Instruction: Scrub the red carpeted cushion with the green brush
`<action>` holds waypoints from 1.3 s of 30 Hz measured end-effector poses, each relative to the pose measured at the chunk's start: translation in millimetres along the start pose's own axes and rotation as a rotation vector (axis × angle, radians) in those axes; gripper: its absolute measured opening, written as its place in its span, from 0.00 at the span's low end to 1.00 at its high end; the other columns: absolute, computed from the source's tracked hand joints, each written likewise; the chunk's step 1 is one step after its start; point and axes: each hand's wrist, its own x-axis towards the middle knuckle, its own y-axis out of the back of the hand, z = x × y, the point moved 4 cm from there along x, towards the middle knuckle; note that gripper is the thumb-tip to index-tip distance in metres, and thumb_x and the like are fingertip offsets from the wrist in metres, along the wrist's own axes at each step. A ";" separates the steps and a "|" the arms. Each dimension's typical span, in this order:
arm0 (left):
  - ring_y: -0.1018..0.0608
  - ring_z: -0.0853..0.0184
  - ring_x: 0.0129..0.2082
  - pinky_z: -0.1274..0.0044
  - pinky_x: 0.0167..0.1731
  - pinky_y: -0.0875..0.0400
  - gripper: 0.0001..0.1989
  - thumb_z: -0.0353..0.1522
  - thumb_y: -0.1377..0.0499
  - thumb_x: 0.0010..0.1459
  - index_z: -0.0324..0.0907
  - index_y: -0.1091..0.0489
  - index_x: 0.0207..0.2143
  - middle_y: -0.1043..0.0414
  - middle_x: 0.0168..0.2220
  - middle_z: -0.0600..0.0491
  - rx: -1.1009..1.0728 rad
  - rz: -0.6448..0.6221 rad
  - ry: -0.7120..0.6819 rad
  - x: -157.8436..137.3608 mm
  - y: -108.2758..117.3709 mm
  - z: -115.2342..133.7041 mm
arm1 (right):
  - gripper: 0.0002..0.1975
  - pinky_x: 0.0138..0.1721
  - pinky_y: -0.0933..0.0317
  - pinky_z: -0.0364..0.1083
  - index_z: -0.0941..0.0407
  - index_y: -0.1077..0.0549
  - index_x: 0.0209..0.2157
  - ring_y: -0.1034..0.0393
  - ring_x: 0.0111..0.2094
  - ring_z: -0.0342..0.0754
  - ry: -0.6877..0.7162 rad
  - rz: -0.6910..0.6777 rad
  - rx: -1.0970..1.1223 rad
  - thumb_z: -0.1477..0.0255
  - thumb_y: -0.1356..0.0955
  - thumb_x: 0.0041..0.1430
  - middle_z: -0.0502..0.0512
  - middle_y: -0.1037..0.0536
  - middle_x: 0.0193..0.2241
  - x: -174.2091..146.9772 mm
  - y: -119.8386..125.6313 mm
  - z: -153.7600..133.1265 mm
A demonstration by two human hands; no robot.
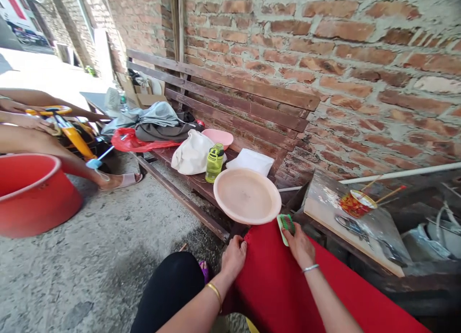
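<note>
A wide red cloth (268,280) spreads in front of me and runs off to the lower right. My left hand (235,256) is closed on the cloth's left edge, near its far corner; the fingertips are partly hidden. In my right hand (299,244) is a small green scrub brush (286,223), held over the cloth with its bristles showing. Just beyond both hands, a shallow pale pink basin (248,198) rests at the near end of the wooden bench. Behind it stands a yellow-green water bottle (214,164).
A white bag (190,153), a white packet (250,161) and a pink bowl (219,138) lie on the bench (165,179). At right, a board (389,237) bears a paper cup (356,203). A red tub (39,203) and another person's leg (68,162) are at left.
</note>
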 end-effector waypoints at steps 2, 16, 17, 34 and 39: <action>0.23 0.62 0.49 0.75 0.45 0.34 0.14 0.38 0.53 0.67 0.46 0.32 0.49 0.25 0.50 0.50 0.010 -0.001 -0.004 -1.3 0.8 2.3 | 0.31 0.48 0.34 0.52 0.57 0.41 0.63 0.28 0.54 0.57 0.035 -0.019 0.006 0.53 0.44 0.67 0.65 0.25 0.55 10.8 -9.4 -28.0; 0.25 0.59 0.53 0.69 0.52 0.36 0.12 0.35 0.52 0.66 0.44 0.32 0.47 0.27 0.52 0.47 -0.047 -0.029 0.040 -8.3 8.5 15.4 | 0.31 0.49 0.36 0.54 0.67 0.41 0.60 0.26 0.52 0.61 -0.071 -0.082 -0.027 0.56 0.47 0.69 0.76 0.23 0.48 24.0 5.6 -24.4; 0.25 0.58 0.53 0.69 0.52 0.36 0.12 0.35 0.52 0.66 0.44 0.32 0.47 0.27 0.52 0.47 -0.042 -0.033 0.045 -8.0 8.5 15.5 | 0.31 0.49 0.36 0.54 0.66 0.42 0.61 0.26 0.52 0.60 -0.056 -0.075 -0.024 0.56 0.47 0.69 0.75 0.23 0.49 19.1 3.8 -27.8; 0.25 0.59 0.52 0.70 0.50 0.33 0.14 0.33 0.47 0.61 0.48 0.27 0.46 0.26 0.48 0.48 -0.141 0.025 0.131 4.2 4.9 5.7 | 0.32 0.39 0.31 0.53 0.60 0.46 0.65 0.22 0.43 0.59 0.050 -0.020 -0.197 0.54 0.50 0.69 0.68 0.21 0.46 -63.3 -7.7 -33.6; 0.24 0.62 0.48 0.73 0.48 0.32 0.14 0.28 0.48 0.60 0.46 0.27 0.45 0.25 0.46 0.50 -0.212 0.067 0.142 6.0 7.5 3.4 | 0.32 0.42 0.31 0.55 0.61 0.49 0.68 0.23 0.44 0.60 0.242 -0.010 -0.252 0.57 0.48 0.70 0.69 0.21 0.47 -91.8 -31.8 -64.1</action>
